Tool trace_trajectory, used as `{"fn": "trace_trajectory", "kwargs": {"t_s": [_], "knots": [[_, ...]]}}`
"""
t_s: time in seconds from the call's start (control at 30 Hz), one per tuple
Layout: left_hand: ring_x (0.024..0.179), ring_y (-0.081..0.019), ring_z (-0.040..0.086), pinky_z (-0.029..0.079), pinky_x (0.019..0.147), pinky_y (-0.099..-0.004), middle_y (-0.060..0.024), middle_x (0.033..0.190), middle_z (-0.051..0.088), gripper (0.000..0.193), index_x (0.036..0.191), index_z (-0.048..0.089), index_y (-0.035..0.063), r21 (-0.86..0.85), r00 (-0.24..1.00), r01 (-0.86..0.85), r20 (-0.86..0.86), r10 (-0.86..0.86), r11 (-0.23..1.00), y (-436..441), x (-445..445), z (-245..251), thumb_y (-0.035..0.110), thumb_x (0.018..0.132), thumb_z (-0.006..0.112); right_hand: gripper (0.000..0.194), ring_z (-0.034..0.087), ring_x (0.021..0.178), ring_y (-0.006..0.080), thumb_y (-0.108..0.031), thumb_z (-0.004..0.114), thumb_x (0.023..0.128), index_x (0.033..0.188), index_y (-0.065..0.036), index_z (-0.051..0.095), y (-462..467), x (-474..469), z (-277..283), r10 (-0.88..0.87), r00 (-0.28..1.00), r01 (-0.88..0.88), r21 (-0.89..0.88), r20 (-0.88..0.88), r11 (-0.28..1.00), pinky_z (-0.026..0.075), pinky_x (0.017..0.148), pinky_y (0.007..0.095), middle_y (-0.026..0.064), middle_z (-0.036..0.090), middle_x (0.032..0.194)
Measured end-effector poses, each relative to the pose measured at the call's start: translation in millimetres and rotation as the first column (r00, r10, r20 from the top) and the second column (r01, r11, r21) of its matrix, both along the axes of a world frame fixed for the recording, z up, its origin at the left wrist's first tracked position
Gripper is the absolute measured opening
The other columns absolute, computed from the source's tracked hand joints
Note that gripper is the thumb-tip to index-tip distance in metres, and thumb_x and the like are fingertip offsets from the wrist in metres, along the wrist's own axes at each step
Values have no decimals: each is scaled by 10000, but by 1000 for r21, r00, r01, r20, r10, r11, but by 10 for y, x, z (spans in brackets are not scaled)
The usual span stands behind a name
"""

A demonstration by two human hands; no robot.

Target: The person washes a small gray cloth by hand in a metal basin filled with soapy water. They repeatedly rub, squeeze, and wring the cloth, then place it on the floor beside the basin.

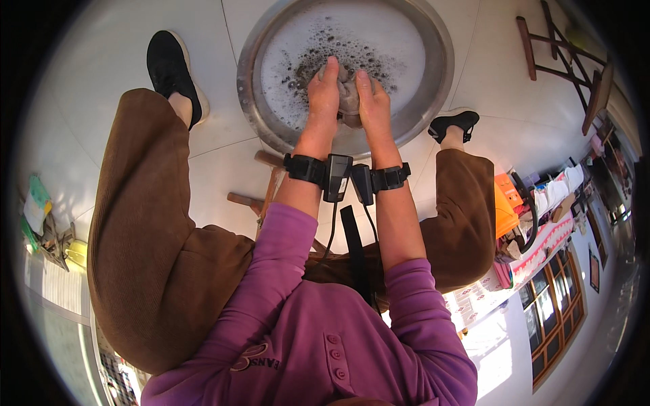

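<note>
A large round metal basin (245, 96) stands on the floor in front of me, holding water covered with white suds (391, 35). Over it, my left hand (323, 94) and my right hand (373, 96) are side by side, both gripping a wet, bunched grey cloth (349, 99). Both thumbs lie along the top, pointing away from me. Parts of the cloth and most of my fingers are hidden behind the hands. Dark gaps and bubbles show in the foam around the cloth.
Black cabled devices are strapped to both wrists, including a black box (337, 177) on the left one. A wooden folding stool (563, 61) is at the upper right. Wooden legs (269, 158) show below the basin. An orange container (506, 210) stands beyond my right knee.
</note>
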State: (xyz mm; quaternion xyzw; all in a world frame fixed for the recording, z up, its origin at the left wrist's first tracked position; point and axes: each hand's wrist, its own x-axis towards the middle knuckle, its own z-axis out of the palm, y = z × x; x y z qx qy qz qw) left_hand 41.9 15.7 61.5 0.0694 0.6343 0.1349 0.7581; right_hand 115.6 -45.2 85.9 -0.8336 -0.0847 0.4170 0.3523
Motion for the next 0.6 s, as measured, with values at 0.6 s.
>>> {"fn": "trace_trajectory", "kwargs": {"t_s": [0.6], "knots": [[756,-181,640,478,771,-296,-93,769,676,550,751,678,24,135,913,250,296,-280,959,226,-277,29,532,902,530,570,625,1002,203,-210,673,871,1335,54,472,118,197,151,-335,867,369,25,-369,929,483,873,311,128,643,1129]]}}
